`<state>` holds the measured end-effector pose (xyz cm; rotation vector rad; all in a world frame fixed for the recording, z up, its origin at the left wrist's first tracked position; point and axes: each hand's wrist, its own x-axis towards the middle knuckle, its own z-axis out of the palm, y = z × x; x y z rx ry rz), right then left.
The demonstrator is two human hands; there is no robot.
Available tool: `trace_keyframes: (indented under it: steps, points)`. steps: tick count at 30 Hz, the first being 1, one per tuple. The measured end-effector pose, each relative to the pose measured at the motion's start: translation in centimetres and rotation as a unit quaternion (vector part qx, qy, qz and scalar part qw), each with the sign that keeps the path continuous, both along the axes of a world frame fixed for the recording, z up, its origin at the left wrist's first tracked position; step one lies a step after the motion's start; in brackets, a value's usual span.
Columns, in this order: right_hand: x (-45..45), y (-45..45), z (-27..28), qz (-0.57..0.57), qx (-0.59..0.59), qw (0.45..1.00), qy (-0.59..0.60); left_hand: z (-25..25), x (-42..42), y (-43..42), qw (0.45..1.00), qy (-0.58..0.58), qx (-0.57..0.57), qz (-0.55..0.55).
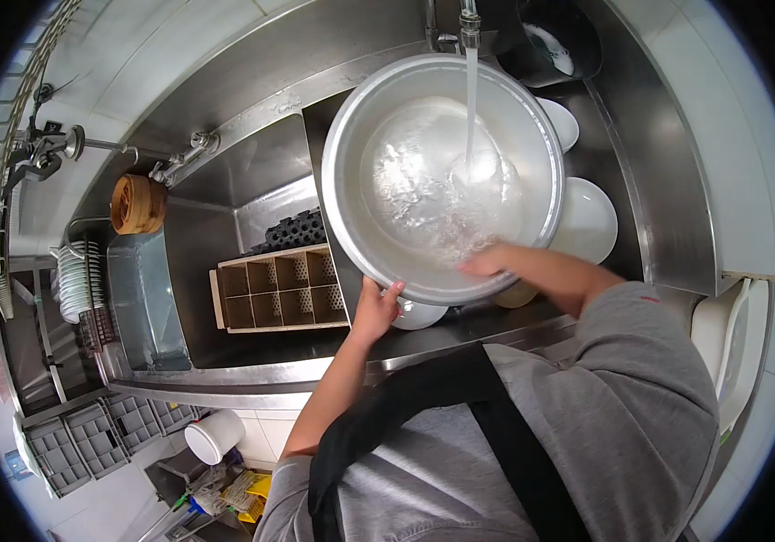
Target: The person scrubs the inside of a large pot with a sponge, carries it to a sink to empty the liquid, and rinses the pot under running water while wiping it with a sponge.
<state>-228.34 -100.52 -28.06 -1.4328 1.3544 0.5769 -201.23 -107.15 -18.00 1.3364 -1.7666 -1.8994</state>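
Observation:
A large round metal basin (360,244) rests over the right part of the sink, with water in it. From the tap (469,32) a stream of water (471,108) falls into the basin. My left hand (375,310) grips the basin's near left rim, thumb and fingers on the edge. Over the near rim reaches my right hand (487,262), at the water inside the basin; its fingers are blurred and partly lost in the splashing. White bowls (586,221) lie under and beside the basin.
Left of the basin, a divided brown crate (281,291) stands in the sink beside a black perforated mat (290,232). Further left are a bamboo steamer (138,204) and a rack of plates (78,280). A black pan (577,32) sits at the back right.

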Motion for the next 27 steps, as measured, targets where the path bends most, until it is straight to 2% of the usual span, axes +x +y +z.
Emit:
trace_keyframes:
  steps: [1,2,3,4,6,9,11,13,14,15,17,18,19,20,21,22,24,25,26,27]
  points:
    - [-2.5,1.7,0.1,-0.035,-0.119,0.980,0.154,0.2,0.0,0.0,1.000,0.001,0.001,-0.001]
    - [-6.1,1.2,-0.2,0.114,-0.095,0.968,0.205,0.5,0.0,-0.1,1.000,-0.005,0.014,-0.003]
    - [-9.6,1.0,-1.3,0.085,-0.171,0.949,0.252,0.7,-0.1,-0.2,1.000,-0.011,0.027,-0.005]
    - [-13.6,0.2,-2.7,0.050,-0.312,0.901,0.298,0.6,-0.1,-0.1,1.000,-0.009,0.026,-0.007]
    - [-18.3,-1.2,-4.4,0.013,-0.568,0.738,0.364,0.2,-0.1,-0.1,1.000,-0.006,0.017,-0.006]
    - [-15.9,-0.6,-0.6,0.072,-0.561,0.708,0.422,0.1,-0.3,0.3,1.000,-0.008,0.003,0.000]
    - [-12.4,0.8,-2.2,-0.152,-0.444,0.808,0.357,0.1,-0.4,0.4,1.000,-0.004,0.004,0.001]
    - [-7.1,1.8,-0.4,-0.140,-0.211,0.944,0.209,0.5,-0.6,0.2,1.000,0.003,0.003,0.002]
    - [-3.9,2.3,-0.2,-0.126,-0.178,0.967,0.128,0.9,-0.8,0.3,1.000,-0.001,0.007,0.003]
    - [-0.4,1.4,-0.6,0.014,-0.151,0.985,0.082,1.2,-0.9,0.5,1.000,-0.005,0.012,0.004]
    - [5.9,-1.1,-2.4,-0.135,-0.196,0.970,-0.042,0.1,-0.8,0.4,1.000,0.009,0.012,0.014]
    - [8.5,-3.4,-1.5,-0.190,-0.159,0.965,-0.082,-0.3,-0.7,0.4,1.000,0.020,0.012,0.021]
    - [11.7,-5.0,-2.6,-0.483,-0.093,0.829,-0.266,0.0,-0.6,0.4,1.000,0.020,0.009,0.021]
    - [13.4,-8.1,1.9,-0.555,-0.043,0.754,-0.348,0.5,-0.7,0.4,1.000,0.001,0.009,0.011]
    - [14.0,-11.9,4.4,-0.610,-0.002,0.700,-0.371,0.8,-0.8,0.4,1.000,-0.019,0.010,0.002]
    - [13.7,-15.9,7.8,-0.663,0.093,0.591,-0.449,0.6,-0.8,0.4,1.000,-0.017,0.006,0.003]
    - [9.2,-25.9,9.0,-0.706,0.070,0.360,-0.605,0.0,-0.7,0.5,1.000,-0.017,-0.009,0.019]
    - [5.4,-27.2,14.3,-0.810,-0.070,0.223,-0.538,0.3,-0.6,0.5,0.999,-0.019,-0.013,0.022]
    - [2.3,-28.4,16.1,-0.810,-0.221,0.169,-0.516,0.8,-0.7,0.5,1.000,-0.024,-0.009,0.018]
    - [2.2,-29.3,15.7,-0.809,-0.221,0.171,-0.517,1.0,-0.9,0.4,1.000,-0.029,-0.003,0.012]
